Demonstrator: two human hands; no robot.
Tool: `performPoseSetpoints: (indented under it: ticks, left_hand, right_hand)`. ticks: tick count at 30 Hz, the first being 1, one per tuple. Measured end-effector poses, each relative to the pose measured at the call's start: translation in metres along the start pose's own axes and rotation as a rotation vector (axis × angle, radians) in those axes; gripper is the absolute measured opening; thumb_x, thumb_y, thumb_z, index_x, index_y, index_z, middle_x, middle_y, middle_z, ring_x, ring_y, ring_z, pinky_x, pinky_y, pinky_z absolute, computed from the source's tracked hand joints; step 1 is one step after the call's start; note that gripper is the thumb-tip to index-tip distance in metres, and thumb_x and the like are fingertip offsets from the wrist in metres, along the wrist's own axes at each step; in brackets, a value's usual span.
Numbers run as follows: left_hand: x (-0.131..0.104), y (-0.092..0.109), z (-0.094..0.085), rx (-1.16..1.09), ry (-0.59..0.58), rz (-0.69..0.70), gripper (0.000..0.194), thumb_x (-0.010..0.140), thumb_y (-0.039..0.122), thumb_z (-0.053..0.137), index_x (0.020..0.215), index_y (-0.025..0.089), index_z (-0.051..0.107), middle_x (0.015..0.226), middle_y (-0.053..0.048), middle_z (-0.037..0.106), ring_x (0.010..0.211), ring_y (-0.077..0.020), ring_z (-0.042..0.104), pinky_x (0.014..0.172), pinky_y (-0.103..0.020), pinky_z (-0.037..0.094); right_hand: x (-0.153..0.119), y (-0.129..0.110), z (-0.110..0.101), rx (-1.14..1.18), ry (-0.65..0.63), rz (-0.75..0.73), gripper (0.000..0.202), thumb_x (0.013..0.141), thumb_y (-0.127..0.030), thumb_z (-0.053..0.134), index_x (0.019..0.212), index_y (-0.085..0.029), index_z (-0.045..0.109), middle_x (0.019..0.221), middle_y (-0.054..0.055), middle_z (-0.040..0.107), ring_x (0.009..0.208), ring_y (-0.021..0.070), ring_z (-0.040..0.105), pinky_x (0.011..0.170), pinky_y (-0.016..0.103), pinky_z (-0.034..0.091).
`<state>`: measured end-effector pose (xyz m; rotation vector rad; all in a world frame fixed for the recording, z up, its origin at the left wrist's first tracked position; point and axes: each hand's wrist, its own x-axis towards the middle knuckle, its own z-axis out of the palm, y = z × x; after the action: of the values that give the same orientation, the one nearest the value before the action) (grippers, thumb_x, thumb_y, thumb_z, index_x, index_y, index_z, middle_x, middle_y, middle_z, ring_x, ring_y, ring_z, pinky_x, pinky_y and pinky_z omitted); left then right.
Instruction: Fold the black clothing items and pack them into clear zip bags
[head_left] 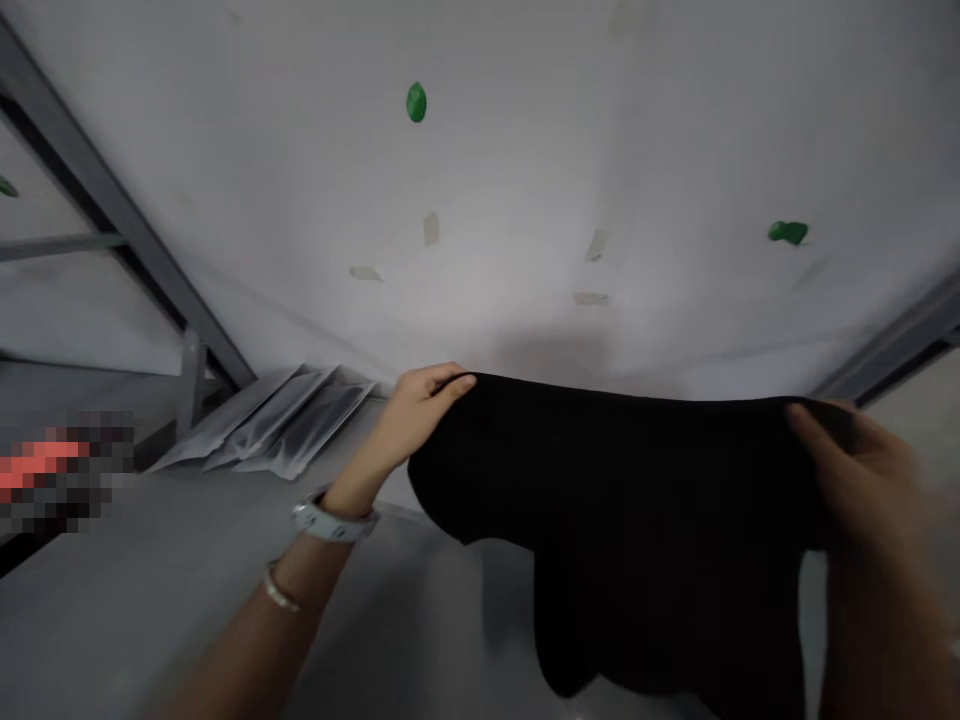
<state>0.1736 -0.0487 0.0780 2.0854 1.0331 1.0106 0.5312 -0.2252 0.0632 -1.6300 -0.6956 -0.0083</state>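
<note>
- Our left hand (427,405) pinches one upper corner of a limp black cloth piece (645,500) with a curved outline; our right hand (862,470), blurred, grips the other, well apart.
- The cloth hangs between them above the grey worktop (187,580), its lower edge running out of view.
- Its folds are too dark to make out.
- Frosted, translucent plastic bags (300,420) overlap left of it; we cannot read their contents.
- Pixelation hides something red and black at far left.
</note>
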Motion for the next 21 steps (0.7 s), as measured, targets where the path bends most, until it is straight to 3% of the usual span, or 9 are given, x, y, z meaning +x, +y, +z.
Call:
performPoseSetpoints:
  ticks: [3, 6, 8, 11, 14, 18, 21]
  left_hand:
    - [0.026, -0.037, 0.044, 0.060, -0.050, -0.049, 0.031, 0.085, 0.046, 0.051, 0.082, 0.018, 0.066, 0.073, -0.001, 0.067, 0.069, -0.0167, 0.061, 0.060, -0.025, 0.046]
    - [0.043, -0.070, 0.082, 0.130, -0.070, -0.097, 0.027, 0.086, 0.036, 0.053, 0.101, 0.017, 0.064, 0.092, -0.007, 0.071, 0.080, -0.0203, 0.066, 0.072, -0.031, 0.052]
    - [0.044, -0.082, 0.095, 0.146, -0.097, -0.075, 0.030, 0.084, 0.028, 0.056, 0.111, 0.015, 0.061, 0.108, -0.011, 0.069, 0.094, -0.0226, 0.066, 0.085, -0.036, 0.052]
    - [0.036, -0.088, 0.101, 0.157, -0.164, -0.001, 0.033, 0.081, 0.020, 0.060, 0.114, 0.017, 0.062, 0.120, -0.010, 0.064, 0.113, -0.0231, 0.059, 0.103, -0.039, 0.044]
    - [0.020, -0.094, 0.101, 0.257, -0.284, 0.069, 0.029, 0.082, 0.020, 0.061, 0.110, 0.021, 0.068, 0.134, -0.010, 0.055, 0.126, -0.0264, 0.050, 0.109, -0.044, 0.038]
    - [0.001, -0.103, 0.101, 0.441, -0.390, 0.045, 0.038, 0.090, 0.035, 0.053, 0.127, 0.031, 0.059, 0.154, -0.008, 0.030, 0.140, -0.0374, 0.028, 0.106, -0.061, 0.033]
    - [-0.008, -0.109, 0.089, 0.490, -0.348, 0.035, 0.044, 0.094, 0.044, 0.042, 0.138, 0.036, 0.046, 0.156, -0.005, 0.026, 0.143, -0.0375, 0.021, 0.105, -0.066, 0.029]
  right_hand:
    - [0.031, 0.046, 0.024, -0.281, -0.308, -0.154, 0.038, 0.075, -0.054, 0.057, 0.091, -0.021, 0.068, 0.086, 0.008, 0.070, 0.077, 0.0234, 0.064, 0.070, 0.038, 0.050]
    - [0.050, 0.087, 0.051, -0.407, -0.326, -0.164, 0.044, 0.074, -0.049, 0.054, 0.099, -0.014, 0.065, 0.082, 0.011, 0.069, 0.074, 0.0275, 0.064, 0.077, 0.048, 0.050]
    - [0.051, 0.104, 0.062, -0.448, -0.334, -0.190, 0.052, 0.076, -0.046, 0.052, 0.114, -0.011, 0.059, 0.094, 0.016, 0.068, 0.081, 0.0296, 0.064, 0.082, 0.052, 0.048]
    - [0.035, 0.114, 0.073, -0.465, -0.394, -0.255, 0.055, 0.080, -0.043, 0.049, 0.125, -0.011, 0.053, 0.113, 0.018, 0.064, 0.100, 0.0310, 0.062, 0.092, 0.051, 0.046]
    - [0.001, 0.114, 0.087, -0.470, -0.549, -0.329, 0.049, 0.085, -0.044, 0.047, 0.128, -0.021, 0.053, 0.126, 0.013, 0.060, 0.119, 0.0287, 0.055, 0.101, 0.049, 0.042]
    - [-0.054, 0.111, 0.114, -0.672, -0.874, -0.290, 0.057, 0.092, -0.054, 0.036, 0.142, -0.027, 0.041, 0.151, 0.010, 0.036, 0.140, 0.0378, 0.027, 0.104, 0.064, 0.031]
    - [-0.079, 0.114, 0.128, -0.794, -0.909, -0.298, 0.061, 0.093, -0.056, 0.030, 0.148, -0.030, 0.029, 0.157, 0.008, 0.023, 0.143, 0.0404, 0.013, 0.104, 0.072, 0.020]
